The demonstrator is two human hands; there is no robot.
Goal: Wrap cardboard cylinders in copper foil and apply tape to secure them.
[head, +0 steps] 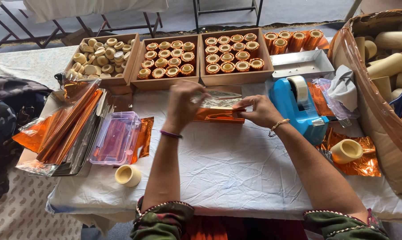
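My left hand (182, 106) and my right hand (259, 111) meet over a piece of shiny orange and silver foil (219, 109) on the white tablecloth (227, 164). Both hands pinch the foil, which seems folded around something I cannot make out. The left hand is blurred. A blue tape dispenser (296, 106) stands just right of my right hand. Beyond the hands sit three wooden boxes: one of plain cream rings (101, 58) and two of orange foil-wrapped rings (167, 60) (231, 55).
A stack of orange foil sheets (65, 126) and a clear plastic case (116, 138) lie at left, a loose cream ring (128, 175) near the front. Another ring on foil (347, 151), a metal tray (301, 64) and a big basket of cardboard tubes (387, 66) are at right.
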